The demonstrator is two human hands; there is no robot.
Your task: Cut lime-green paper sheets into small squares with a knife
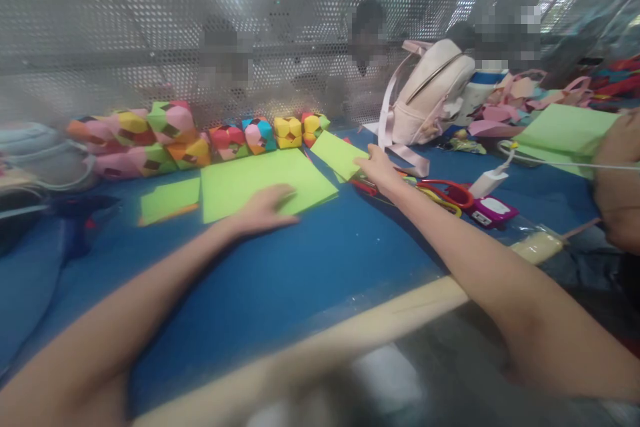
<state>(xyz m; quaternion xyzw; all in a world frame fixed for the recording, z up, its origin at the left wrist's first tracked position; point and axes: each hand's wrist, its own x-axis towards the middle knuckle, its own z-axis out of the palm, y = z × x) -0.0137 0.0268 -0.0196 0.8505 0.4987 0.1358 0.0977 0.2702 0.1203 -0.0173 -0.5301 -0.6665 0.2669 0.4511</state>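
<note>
My left hand [265, 210] lies with its fingers extended on the front part of a large lime-green stack of paper [250, 177]. Between the fingertips of my right hand [379, 168] is the corner of a smaller lime-green paper piece [335, 153], raised at the right end of the stack. Another piece seems to lie under it, partly hidden. To the left of the large stack, small green paper pieces [170, 199] rest on the blue table, with an orange edge showing beneath them.
Colourful folded-paper cubes [230, 140] line the back by the perforated panel. A dark glue gun [77, 217] is at left. Red-handled scissors [455, 192], a purple device [493, 211] and a pale backpack [427, 93] stand right. Another person's arm [617, 180] reaches in beside green paper [565, 130].
</note>
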